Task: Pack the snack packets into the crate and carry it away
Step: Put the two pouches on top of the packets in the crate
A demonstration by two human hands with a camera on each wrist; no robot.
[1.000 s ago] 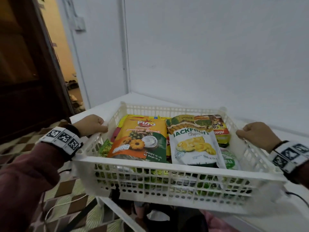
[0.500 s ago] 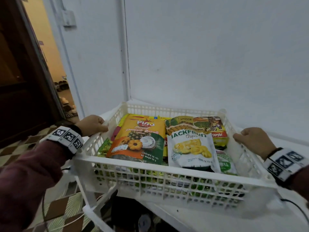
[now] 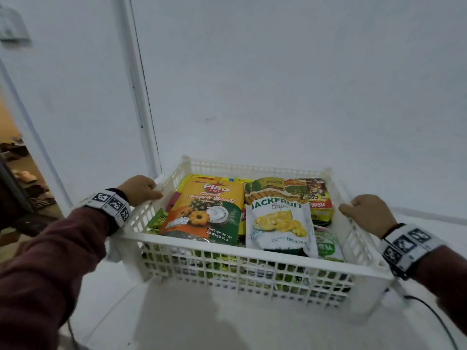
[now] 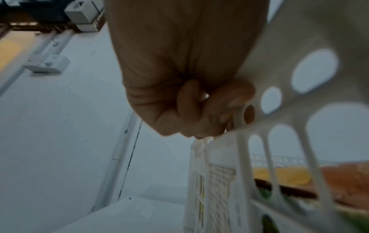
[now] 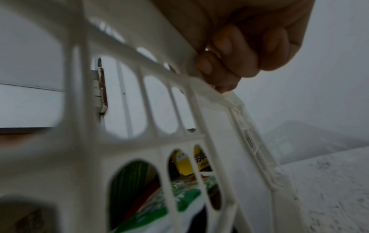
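Over the last second the white slatted plastic crate (image 3: 242, 251) of snack packets (image 3: 202, 210), its side rims clenched by left hand (image 3: 139, 189) and right hand (image 3: 367, 214), has swung from the doorway toward the white table (image 3: 202, 322), so carrying is under way.

"JACKFRUIT Chips" on the white pouch (image 3: 280, 221) — "Coconut Pineapple Biscuits", "Net Weight 50 g" on the orange pouch (image 3: 206, 210).

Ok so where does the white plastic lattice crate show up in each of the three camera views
Head: white plastic lattice crate fills the lower middle, held at both side rims.
Left wrist: its side wall runs down the right half, beside the left hand.
Right wrist: its wall covers the left and centre, under the right hand.
Shared landmark: the curled fingers gripping the crate's rim, and snack packets visible through the holes.
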